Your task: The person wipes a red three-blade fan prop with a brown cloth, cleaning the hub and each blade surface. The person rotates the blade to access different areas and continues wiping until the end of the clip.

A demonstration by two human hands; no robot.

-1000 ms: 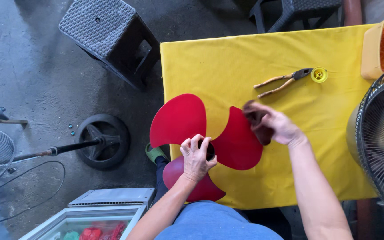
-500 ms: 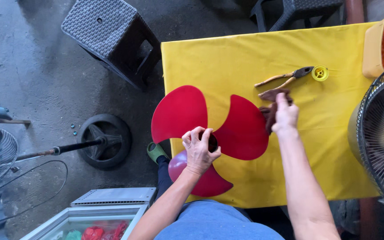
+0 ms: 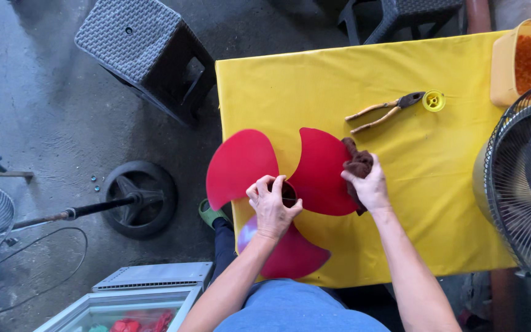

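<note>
- Three-bladed red plastic fan propeller (image 3: 314,178) lies at the near edge of the yellow-covered table (image 3: 351,67).
- Left hand (image 3: 271,206) grips its dark centre hub.
- Right hand (image 3: 371,184) clutches a crumpled brown rag (image 3: 356,165), pressed on the right-hand blade's outer edge.
- Rusty pliers (image 3: 383,110) lie beyond, well apart.

Pliers (image 3: 383,111) beyond blade (image 3: 321,172) on table (image 3: 278,80)

One camera sits on the person's head and looks almost straight down, close over the hands (image 3: 321,197) and forearms. It takes in the yellow worktop (image 3: 437,184) to the right and the grey concrete floor (image 3: 44,110) to the left.
</note>
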